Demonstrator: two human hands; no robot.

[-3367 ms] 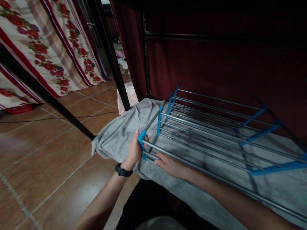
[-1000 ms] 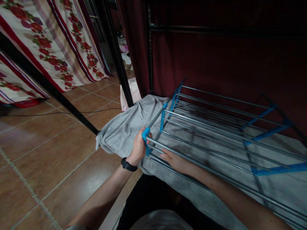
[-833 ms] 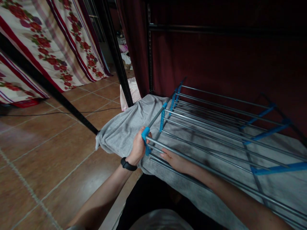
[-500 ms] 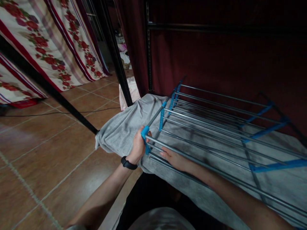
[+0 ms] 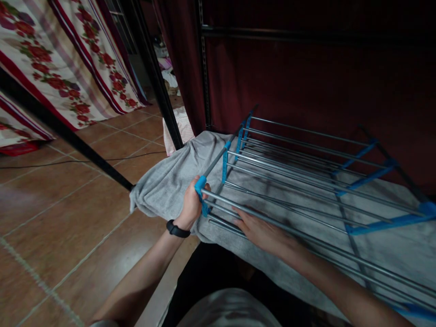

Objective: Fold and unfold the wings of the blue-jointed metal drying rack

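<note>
A metal drying rack (image 5: 306, 168) with silver rods and blue plastic joints lies over a grey cloth (image 5: 166, 181). My left hand (image 5: 190, 206), with a black band on its wrist, is closed round the rack's near-left blue corner joint (image 5: 200, 187). My right hand (image 5: 260, 231) lies flat with fingers stretched out on the grey cloth, under the nearest rods. The cloth hangs off the left end and the near edge.
Brown floor tiles (image 5: 68, 218) spread to the left, crossed by a black diagonal bar (image 5: 68, 138) and a thin cable. A floral striped curtain (image 5: 68, 59) hangs at the back left. A dark red curtain (image 5: 306, 77) on a black frame backs the rack.
My right hand has slid a little to the right along the cloth under the rods. My left hand keeps its hold on the blue corner. The view has shifted slightly.
</note>
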